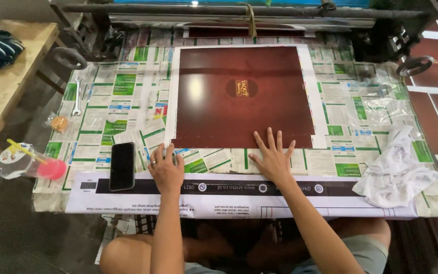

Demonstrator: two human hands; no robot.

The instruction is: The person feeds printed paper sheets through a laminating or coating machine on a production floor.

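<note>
Two hands are down on the work surface, and both are yours. Your left hand [166,170] sits at about seven o'clock from the middle of the dark red sheet [239,96], fingers curled at the sheet's lower left corner, with one ring showing on it; whether it pinches the corner or only presses there, you cannot tell from this view. Your right hand [274,157] lies flat with all five fingers spread, the fingertips touching the sheet's lower edge at roughly six o'clock. It grips nothing. The two hands are apart, with bare printed paper between them.

One glossy dark red sheet lies square in the middle of the table [434,205], which is covered in green-and-white printed papers, and it bears one oval gold emblem at its centre. Along the near edge runs one long white strip with a black band [325,190], under both wrists.

One black phone [122,165] rests face up just beside your left hand, at nine o'clock from it. Farther out at nine o'clock stands one clear plastic cup with a pink lid and a yellow straw [24,162]. At ten o'clock lie one small bagged orange item [59,122] and one metal wrench [77,96]. One crumpled white cloth [396,170] sits at three o'clock from your right hand.
</note>
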